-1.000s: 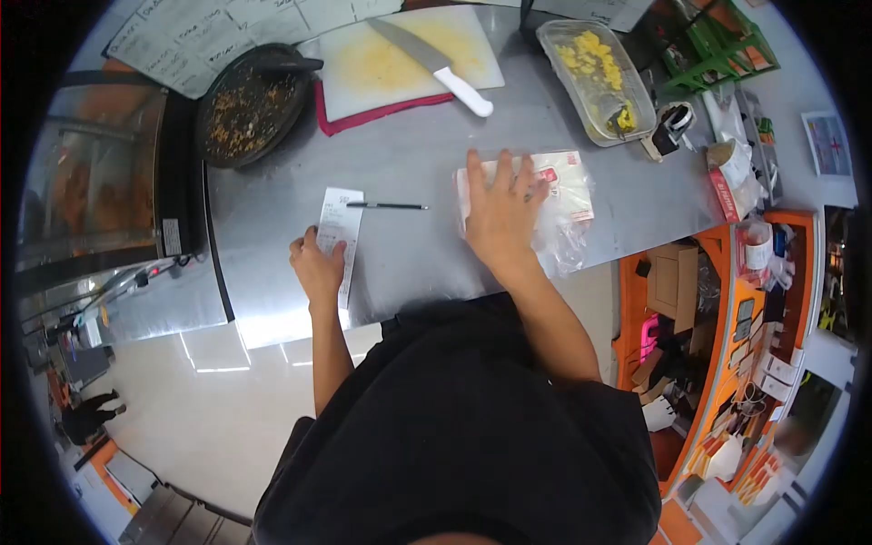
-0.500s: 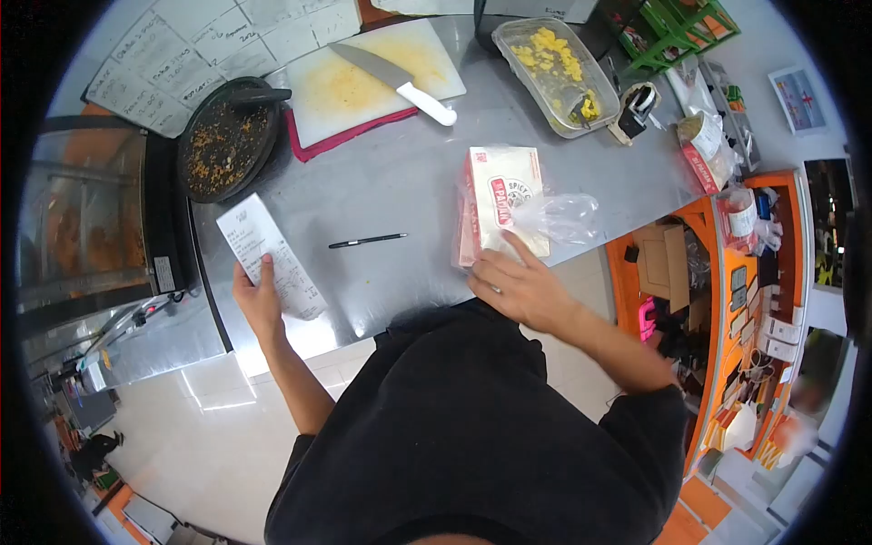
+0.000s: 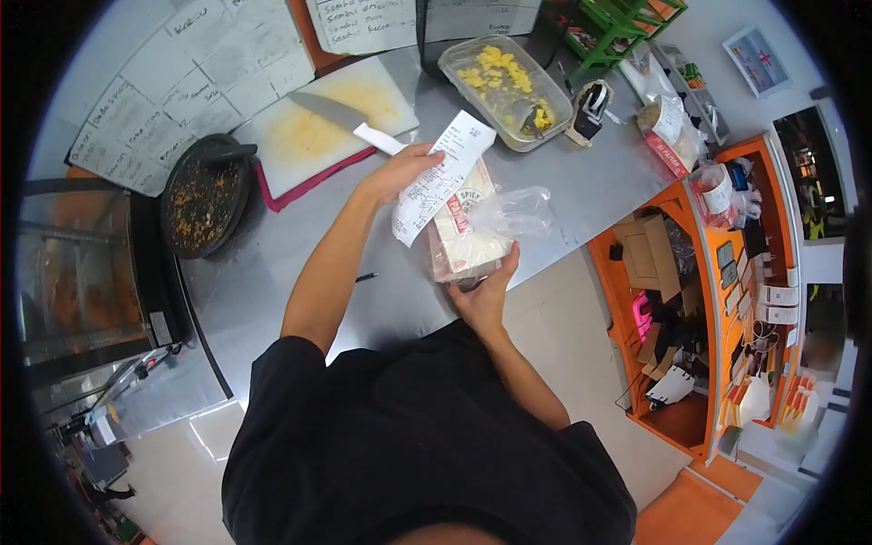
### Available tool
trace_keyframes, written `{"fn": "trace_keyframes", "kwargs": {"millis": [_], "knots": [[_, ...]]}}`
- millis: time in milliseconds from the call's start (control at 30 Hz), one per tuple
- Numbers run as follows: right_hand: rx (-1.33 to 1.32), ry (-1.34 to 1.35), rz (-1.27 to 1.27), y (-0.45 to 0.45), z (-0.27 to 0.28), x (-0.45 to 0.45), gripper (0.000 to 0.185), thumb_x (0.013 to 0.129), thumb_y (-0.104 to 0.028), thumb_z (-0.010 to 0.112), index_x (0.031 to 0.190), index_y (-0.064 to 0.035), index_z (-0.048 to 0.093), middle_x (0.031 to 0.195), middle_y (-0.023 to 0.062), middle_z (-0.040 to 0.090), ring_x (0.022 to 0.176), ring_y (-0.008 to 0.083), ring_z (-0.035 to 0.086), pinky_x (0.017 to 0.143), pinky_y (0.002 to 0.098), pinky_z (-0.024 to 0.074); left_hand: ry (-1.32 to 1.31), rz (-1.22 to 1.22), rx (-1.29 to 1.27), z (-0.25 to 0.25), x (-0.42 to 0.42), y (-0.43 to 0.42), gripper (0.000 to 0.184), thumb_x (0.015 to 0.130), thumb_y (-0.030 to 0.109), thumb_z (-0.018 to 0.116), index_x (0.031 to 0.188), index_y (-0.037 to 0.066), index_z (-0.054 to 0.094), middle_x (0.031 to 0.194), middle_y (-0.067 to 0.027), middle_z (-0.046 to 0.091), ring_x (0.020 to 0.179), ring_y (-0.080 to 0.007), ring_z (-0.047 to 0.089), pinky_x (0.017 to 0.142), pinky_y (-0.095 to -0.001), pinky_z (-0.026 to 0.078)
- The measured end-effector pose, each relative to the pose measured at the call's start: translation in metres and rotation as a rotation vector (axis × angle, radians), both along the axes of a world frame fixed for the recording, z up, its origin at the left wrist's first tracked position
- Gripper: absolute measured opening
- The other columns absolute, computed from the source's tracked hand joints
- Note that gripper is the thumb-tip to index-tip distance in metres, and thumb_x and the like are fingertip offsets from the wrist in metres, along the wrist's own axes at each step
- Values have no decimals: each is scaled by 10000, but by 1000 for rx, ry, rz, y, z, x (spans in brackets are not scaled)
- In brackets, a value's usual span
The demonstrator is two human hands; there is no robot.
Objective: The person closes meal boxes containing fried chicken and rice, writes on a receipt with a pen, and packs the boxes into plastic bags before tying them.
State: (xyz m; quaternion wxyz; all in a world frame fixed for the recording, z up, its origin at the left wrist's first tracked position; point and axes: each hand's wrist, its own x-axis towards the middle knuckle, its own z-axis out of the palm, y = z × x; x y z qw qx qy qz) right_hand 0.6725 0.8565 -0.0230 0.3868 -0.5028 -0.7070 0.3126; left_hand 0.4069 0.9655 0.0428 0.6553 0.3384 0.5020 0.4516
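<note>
My left hand [image 3: 406, 173] pinches a long printed receipt [image 3: 463, 145] and holds it above a cardboard food box [image 3: 465, 252] wrapped in a clear plastic bag [image 3: 520, 214]. The receipt covers part of the box's upper left side. My right hand [image 3: 486, 295] grips the near end of the bagged box, with the thumb on its right side; some fingertips are hidden beneath it. A black pen [image 3: 368, 276] lies on the metal table, mostly behind my left forearm.
A knife [image 3: 331, 111] rests on a white cutting board [image 3: 386, 86] over a red cloth. Left of it stands a dark stone mortar [image 3: 204, 232]. At the back is a plastic tub [image 3: 547, 134] with yellow pieces. An orange shelf [image 3: 607, 272] stands to the right.
My left hand has carried the receipt from the table's left side over to the box. My right hand has gone from the box's top to gripping its near end. The view has shifted.
</note>
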Motion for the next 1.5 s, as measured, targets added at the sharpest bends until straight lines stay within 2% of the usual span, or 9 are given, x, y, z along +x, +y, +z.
{"fn": "trace_keyframes", "kwargs": {"millis": [167, 367, 467, 800, 967, 1067, 1133, 1233, 1500], "knots": [[-18, 115, 360, 82, -9, 46, 1103, 746, -98, 864, 1592, 56, 173, 1555, 265, 366, 1432, 420, 397, 1195, 452, 330, 196, 59, 92, 14, 2, -45, 355, 1086, 228, 523, 1325, -22, 604, 1189, -95, 714, 1023, -156, 695, 886, -334, 565], [-825, 1071, -62, 121, 2, 9, 465, 1060, -208, 475, 1461, 28, 479, 1419, 154, 586, 1310, 239, 568, 1085, 371, 475, -95, 736, 92, -40, 52, -66, 344, 1108, 241, 493, 1336, 1, 586, 1253, -99, 682, 1096, -162, 658, 959, -333, 530], [-730, 919, 66, 167, 18, 3, 475, 1072, -317, 440, 1379, 22, 572, 1299, 129, 662, 1189, 231, 640, 1019, 349, 515, -318, 882, 146, -29, 74, -66, 341, 1106, 243, 499, 1324, -3, 592, 1241, -88, 682, 1101, -163, 649, 950, -326, 520], [-885, 834, 619, 260, -11, 25, 330, 937, -64, 678, 1257, -30, 601, 1177, 43, 674, 1076, 157, 648, 948, 315, 521, 302, 957, 141, -22, 137, -55, 338, 1025, 46, 566, 1349, -42, 536, 1300, -149, 650, 1180, -211, 626, 1030, -344, 484], [13, 378, 101, 325, 26, 74, 281, 962, -150, 700, 1200, -15, 634, 1227, 118, 648, 1118, 210, 622, 962, 320, 487, 728, 1251, 301, -15, 175, -35, 468, 989, 3, 550, 1439, -82, 451, 1520, -259, 466, 1350, -311, 527, 1092, -400, 446], [295, 30, -347, 425, 32, 114, 312, 949, -225, 723, 1142, 10, 655, 1135, 156, 654, 1065, 269, 624, 950, 363, 487, 1358, 948, 223, -9, 177, -31, 412, 989, 98, 580, 1392, 16, 606, 1541, -285, 426, 1364, -437, 507, 1115, -448, 428], [307, -148, -361, 494, -17, 130, 376, 949, -280, 724, 1125, 45, 658, 1012, 158, 681, 918, 297, 654, 845, 409, 531, 1307, 920, 188, -3, 182, -28, 370, 991, 133, 595, 1343, 35, 654, 1537, -288, 432, 1351, -447, 517, 1105, -454, 439], [-394, 7, -182, 506, 0, 120, 353, 943, -264, 729, 1053, 68, 677, 910, 129, 683, 769, 289, 657, 757, 402, 547, 1311, 894, 177, 0, 178, -23, 343, 986, 188, 627, 1292, 56, 706, 1525, -291, 450, 1329, -458, 537, 1084, -463, 460], [-429, 631, -323, 470, 2, 81, 205, 942, -215, 708, 975, -13, 697, 961, 95, 675, 806, 221, 649, 741, 355, 524, 1368, 831, 226, -6, 177, -28, 357, 968, 207, 661, 1288, 56, 709, 1495, -287, 491, 1320, -459, 550, 1068, -479, 473]]}}
